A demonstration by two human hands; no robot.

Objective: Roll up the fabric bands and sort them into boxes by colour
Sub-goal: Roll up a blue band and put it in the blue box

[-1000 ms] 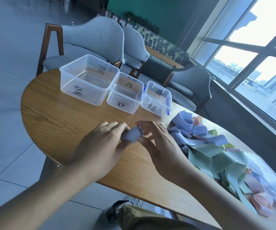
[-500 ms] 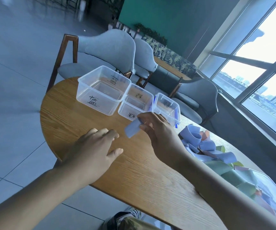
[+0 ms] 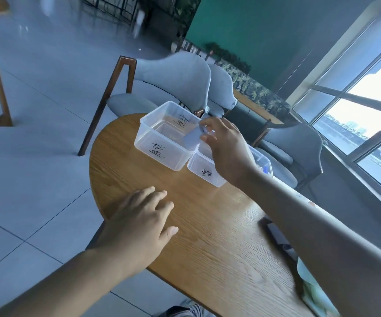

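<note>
My right hand [image 3: 226, 149] reaches out over the boxes and pinches a rolled blue fabric band [image 3: 193, 137] at the right rim of the largest clear box [image 3: 155, 154], which has a handwritten label. A smaller clear labelled box [image 3: 202, 173] stands right beside it, partly under my wrist. A third box with a blue clip [image 3: 265, 167] peeks out behind my forearm. My left hand [image 3: 141, 225] rests flat on the wooden table [image 3: 207, 236], fingers spread and holding nothing. A few green bands [image 3: 310, 291] show at the lower right; my right arm hides the others.
Grey upholstered chairs [image 3: 173, 78] with wooden frames stand behind the table's far end. Another grey chair [image 3: 297, 143] is at the right by the large window. The rounded table edge drops off to tiled floor on the left.
My right hand carried the rolled blue band from the table's middle forward to the largest box. My left hand let go and settled flat on the table. The view swung left.
</note>
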